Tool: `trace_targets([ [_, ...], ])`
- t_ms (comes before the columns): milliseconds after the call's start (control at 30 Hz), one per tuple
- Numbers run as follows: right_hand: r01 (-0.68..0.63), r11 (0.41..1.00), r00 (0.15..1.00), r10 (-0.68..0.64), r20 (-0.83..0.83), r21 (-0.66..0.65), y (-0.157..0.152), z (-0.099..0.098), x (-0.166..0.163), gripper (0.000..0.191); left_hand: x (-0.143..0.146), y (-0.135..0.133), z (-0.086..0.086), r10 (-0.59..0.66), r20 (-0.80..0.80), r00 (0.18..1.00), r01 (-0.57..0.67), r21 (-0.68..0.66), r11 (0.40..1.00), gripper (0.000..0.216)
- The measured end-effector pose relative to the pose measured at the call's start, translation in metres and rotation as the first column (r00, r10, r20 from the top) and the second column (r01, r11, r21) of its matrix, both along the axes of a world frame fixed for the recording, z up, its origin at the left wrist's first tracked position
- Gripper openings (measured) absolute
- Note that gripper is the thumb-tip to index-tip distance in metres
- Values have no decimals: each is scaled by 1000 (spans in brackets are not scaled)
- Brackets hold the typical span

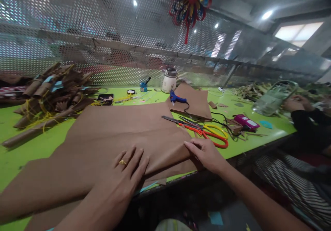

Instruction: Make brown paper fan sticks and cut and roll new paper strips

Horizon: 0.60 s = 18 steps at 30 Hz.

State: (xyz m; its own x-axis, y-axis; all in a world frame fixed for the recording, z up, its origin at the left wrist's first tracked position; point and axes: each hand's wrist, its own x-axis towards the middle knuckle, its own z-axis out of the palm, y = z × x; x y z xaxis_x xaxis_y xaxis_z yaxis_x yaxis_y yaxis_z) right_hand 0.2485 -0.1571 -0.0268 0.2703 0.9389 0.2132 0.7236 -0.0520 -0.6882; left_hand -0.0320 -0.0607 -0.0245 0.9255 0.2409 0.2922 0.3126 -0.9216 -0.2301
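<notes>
A large sheet of brown paper [124, 134] lies folded across the green table [15, 155]. My left hand [124, 174] rests flat on its near fold, fingers spread, a gold ring on one finger. My right hand [204, 153] presses the paper's right edge with fingers stretched out, just in front of the orange scissors [207, 134] and the yellow scissors [214, 129].
A blue glue gun [177, 99] lies on smaller brown sheets [196, 103]. Rolled brown paper tubes [51, 93] pile at the left. A white jar [169, 80] and blue pot [143, 86] stand at the back. Another person's hand [294, 103] holds a glass jar [274, 98] at the right.
</notes>
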Motion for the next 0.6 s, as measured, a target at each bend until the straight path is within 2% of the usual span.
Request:
trace_targets([
  [100,24,999,1000,-24,8,-35,0,-2,0,41,0,2,-3,30,-8,1000,-30,-39,999,48],
  [333,-19,977,996,0,-92,-211,10,7,10,38,-2,19,11,63,-97,993,-85,-235,968,54],
  [467,-33,957,992,-4,-125,-290,14,13,14,29,-2,27,8,55,-78,995,-72,-237,969,55],
  [600,-70,953,978,8,-206,-296,22,16,16,27,0,31,4,49,-72,996,-63,-202,977,58],
])
